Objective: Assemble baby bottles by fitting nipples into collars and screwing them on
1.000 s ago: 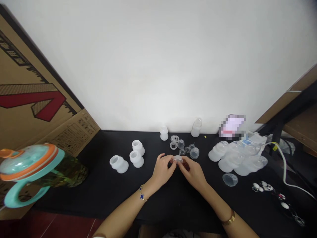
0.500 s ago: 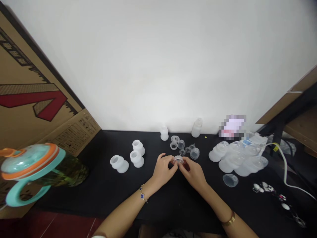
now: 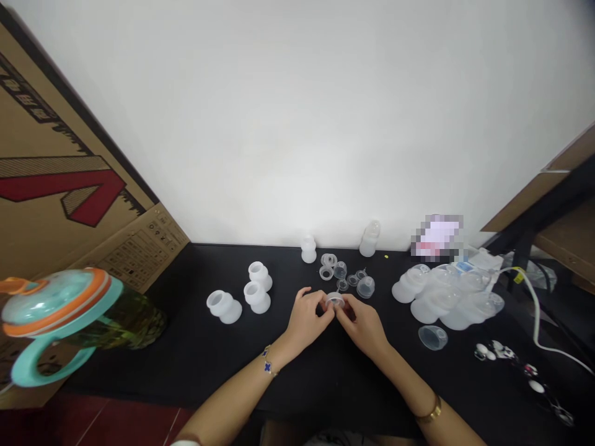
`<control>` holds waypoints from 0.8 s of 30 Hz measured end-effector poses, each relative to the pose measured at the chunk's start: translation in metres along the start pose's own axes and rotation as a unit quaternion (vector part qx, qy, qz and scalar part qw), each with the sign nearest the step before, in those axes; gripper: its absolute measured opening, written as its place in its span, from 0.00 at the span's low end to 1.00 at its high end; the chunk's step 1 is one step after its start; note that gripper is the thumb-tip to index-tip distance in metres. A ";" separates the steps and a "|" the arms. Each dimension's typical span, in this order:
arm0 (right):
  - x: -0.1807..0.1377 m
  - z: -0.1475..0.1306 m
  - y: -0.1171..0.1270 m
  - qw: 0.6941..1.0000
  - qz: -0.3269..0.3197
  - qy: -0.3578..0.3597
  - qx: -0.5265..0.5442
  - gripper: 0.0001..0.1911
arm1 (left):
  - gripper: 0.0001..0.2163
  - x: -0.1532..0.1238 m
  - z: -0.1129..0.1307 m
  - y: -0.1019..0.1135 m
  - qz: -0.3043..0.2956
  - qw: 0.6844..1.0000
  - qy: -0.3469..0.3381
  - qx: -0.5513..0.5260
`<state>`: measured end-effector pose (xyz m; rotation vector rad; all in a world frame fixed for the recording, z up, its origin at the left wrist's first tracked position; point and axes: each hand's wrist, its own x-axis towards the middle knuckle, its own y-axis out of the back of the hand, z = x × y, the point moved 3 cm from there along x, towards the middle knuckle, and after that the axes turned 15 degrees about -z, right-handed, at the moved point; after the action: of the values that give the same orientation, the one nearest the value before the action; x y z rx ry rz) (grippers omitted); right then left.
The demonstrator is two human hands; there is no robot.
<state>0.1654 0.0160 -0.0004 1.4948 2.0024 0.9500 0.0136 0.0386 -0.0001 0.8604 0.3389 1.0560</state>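
Observation:
Both hands meet over the middle of the black table (image 3: 195, 353). My left hand (image 3: 307, 319) and my right hand (image 3: 365, 325) pinch a small clear round plastic part (image 3: 334, 300) between their fingertips, just above the table. Right behind it lie several small clear rings and caps (image 3: 346, 275). Three white silicone pieces (image 3: 251, 294) stand to the left of my left hand. A heap of clear dome-shaped cups (image 3: 446, 297) lies to the right, with one loose clear cup (image 3: 432, 337) in front of it.
A teal and orange lidded jug (image 3: 60, 316) stands at the near left, in front of a cardboard box (image 3: 69, 186). Two small white bottles (image 3: 367, 238) stand by the white wall. A white cable (image 3: 534, 310) and small white earbuds (image 3: 493, 352) lie at the right.
Almost nothing differs; the fingers shift slightly on the small clear part, which stays at the same spot between both hands.

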 end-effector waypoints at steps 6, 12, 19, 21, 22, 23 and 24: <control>0.000 0.001 -0.001 1.000 -0.007 0.004 0.001 0.13 | 0.08 0.000 0.001 0.001 0.002 1.000 0.001 -0.003; 0.000 0.001 -0.001 1.000 -0.002 0.010 -0.004 0.13 | 0.09 0.000 0.000 0.001 -0.004 1.000 0.008 -0.005; 0.000 0.001 -0.002 1.000 -0.007 0.009 -0.007 0.12 | 0.10 0.000 -0.001 0.001 0.003 1.000 0.005 -0.006; 0.000 0.001 -0.002 1.000 -0.006 0.009 -0.005 0.12 | 0.10 -0.001 -0.001 0.001 0.004 1.000 0.004 -0.008; 0.000 0.000 -0.002 1.000 -0.006 0.008 -0.005 0.12 | 0.10 -0.001 -0.001 0.001 0.004 1.000 0.004 -0.008; 0.000 0.000 -0.002 1.000 -0.005 0.008 -0.005 0.12 | 0.10 -0.001 -0.001 0.001 0.004 1.000 0.004 -0.009; 0.000 0.000 -0.002 1.000 -0.005 0.007 -0.004 0.12 | 0.10 -0.001 0.000 0.001 0.004 1.000 0.004 -0.009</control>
<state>0.1640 0.0160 -0.0019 1.4758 2.0121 0.9650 0.0124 0.0383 0.0001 0.8421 0.3315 1.0683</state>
